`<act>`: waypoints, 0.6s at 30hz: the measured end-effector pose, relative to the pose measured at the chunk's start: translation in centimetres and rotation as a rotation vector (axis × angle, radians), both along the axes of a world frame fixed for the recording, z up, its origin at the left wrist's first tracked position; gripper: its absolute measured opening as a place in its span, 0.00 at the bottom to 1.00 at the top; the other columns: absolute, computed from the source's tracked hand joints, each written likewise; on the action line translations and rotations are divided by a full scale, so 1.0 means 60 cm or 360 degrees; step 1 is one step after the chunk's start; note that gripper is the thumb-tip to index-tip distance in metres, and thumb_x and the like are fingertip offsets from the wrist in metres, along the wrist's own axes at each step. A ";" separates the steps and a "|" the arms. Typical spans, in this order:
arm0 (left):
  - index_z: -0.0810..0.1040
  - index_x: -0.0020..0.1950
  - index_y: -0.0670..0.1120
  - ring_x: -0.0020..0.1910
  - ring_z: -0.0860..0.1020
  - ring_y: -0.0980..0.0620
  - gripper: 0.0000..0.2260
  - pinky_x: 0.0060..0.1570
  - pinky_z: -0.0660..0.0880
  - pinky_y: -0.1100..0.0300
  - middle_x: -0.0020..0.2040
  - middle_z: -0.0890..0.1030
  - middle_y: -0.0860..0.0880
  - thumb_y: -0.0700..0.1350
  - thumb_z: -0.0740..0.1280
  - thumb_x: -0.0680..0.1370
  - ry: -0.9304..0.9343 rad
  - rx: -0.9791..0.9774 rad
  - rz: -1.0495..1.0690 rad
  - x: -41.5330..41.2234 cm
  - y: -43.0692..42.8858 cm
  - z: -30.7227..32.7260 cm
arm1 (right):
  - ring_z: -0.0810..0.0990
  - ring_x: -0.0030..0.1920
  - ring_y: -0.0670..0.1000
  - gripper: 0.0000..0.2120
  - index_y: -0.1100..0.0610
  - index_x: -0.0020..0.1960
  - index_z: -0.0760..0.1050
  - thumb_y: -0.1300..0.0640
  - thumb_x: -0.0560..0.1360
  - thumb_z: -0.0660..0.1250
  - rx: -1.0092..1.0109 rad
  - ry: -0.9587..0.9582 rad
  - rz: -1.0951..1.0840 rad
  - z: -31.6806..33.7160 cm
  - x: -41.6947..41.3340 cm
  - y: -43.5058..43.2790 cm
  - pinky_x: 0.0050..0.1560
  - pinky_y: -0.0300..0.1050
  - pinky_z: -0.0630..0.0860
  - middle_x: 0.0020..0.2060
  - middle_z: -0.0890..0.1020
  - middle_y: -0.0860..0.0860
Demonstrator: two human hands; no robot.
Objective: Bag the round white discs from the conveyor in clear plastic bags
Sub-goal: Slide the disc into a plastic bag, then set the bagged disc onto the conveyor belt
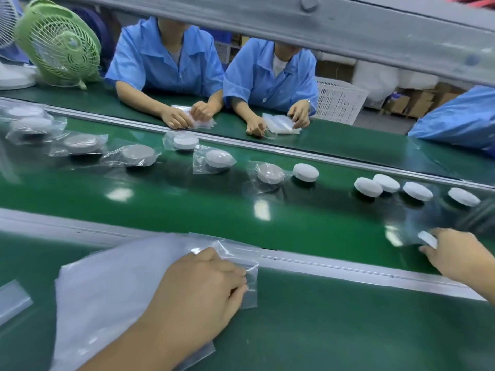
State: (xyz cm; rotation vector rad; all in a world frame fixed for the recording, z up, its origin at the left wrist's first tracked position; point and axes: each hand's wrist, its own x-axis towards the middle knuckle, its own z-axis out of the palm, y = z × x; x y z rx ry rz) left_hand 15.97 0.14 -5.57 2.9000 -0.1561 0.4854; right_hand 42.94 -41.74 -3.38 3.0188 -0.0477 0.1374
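Observation:
My left hand (198, 293) rests on a stack of clear plastic bags (107, 277) on the near green ledge, its curled fingertips pinching the top bag (250, 263) at its right edge. Far right, my right hand (455, 255) holds one round white disc (427, 239) between thumb and fingers, low over the conveyor belt (187, 199). Several bare white discs lie on the belt beyond it, among them one (306, 171) near the middle and a touching pair (368, 186). Further left on the belt are several bagged discs (217, 159).
Across the belt two people in blue smocks handle bag stacks (281, 127). A green fan (59, 44) stands back left and a white basket (337, 100) behind them. A grey beam (321, 22) crosses overhead. An aluminium rail (321, 261) separates my ledge from the belt. A dark sleeve (479, 215) enters at right.

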 end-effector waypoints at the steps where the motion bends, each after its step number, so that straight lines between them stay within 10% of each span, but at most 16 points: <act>1: 0.83 0.41 0.59 0.40 0.76 0.58 0.10 0.38 0.77 0.61 0.40 0.82 0.66 0.57 0.64 0.77 0.0014 -0.0028 0.0028 -0.001 -0.001 0.001 | 0.81 0.45 0.62 0.16 0.56 0.65 0.79 0.51 0.79 0.69 0.0063 -0.0031 0.0037 0.007 -0.010 0.009 0.48 0.54 0.81 0.47 0.86 0.58; 6: 0.81 0.44 0.63 0.45 0.76 0.66 0.09 0.41 0.72 0.71 0.44 0.80 0.71 0.60 0.61 0.77 -0.0052 -0.0365 0.0212 -0.003 -0.005 0.007 | 0.77 0.50 0.46 0.17 0.48 0.59 0.85 0.60 0.72 0.78 0.0486 -0.0370 0.1394 0.029 -0.144 0.172 0.59 0.28 0.68 0.54 0.83 0.43; 10: 0.80 0.48 0.66 0.49 0.76 0.68 0.09 0.42 0.74 0.68 0.48 0.78 0.75 0.62 0.60 0.78 -0.0114 -0.0644 0.0239 -0.004 -0.008 0.009 | 0.81 0.57 0.49 0.11 0.51 0.60 0.84 0.57 0.79 0.70 0.0735 -0.0324 0.2032 0.016 -0.246 0.304 0.59 0.40 0.77 0.57 0.83 0.45; 15: 0.82 0.58 0.64 0.53 0.83 0.61 0.17 0.48 0.78 0.69 0.53 0.85 0.62 0.58 0.76 0.70 0.0224 -0.1735 -0.0278 -0.011 -0.019 0.028 | 0.84 0.55 0.41 0.07 0.45 0.51 0.84 0.49 0.72 0.76 0.1721 -0.0182 0.1642 -0.007 -0.307 0.359 0.57 0.41 0.79 0.53 0.85 0.37; 18: 0.80 0.57 0.65 0.51 0.82 0.64 0.19 0.48 0.75 0.74 0.51 0.85 0.64 0.56 0.80 0.68 -0.0110 -0.1676 -0.0070 -0.008 -0.033 0.021 | 0.70 0.75 0.45 0.11 0.40 0.50 0.87 0.37 0.72 0.73 0.2002 0.0133 0.1420 -0.014 -0.318 0.364 0.69 0.43 0.72 0.68 0.79 0.41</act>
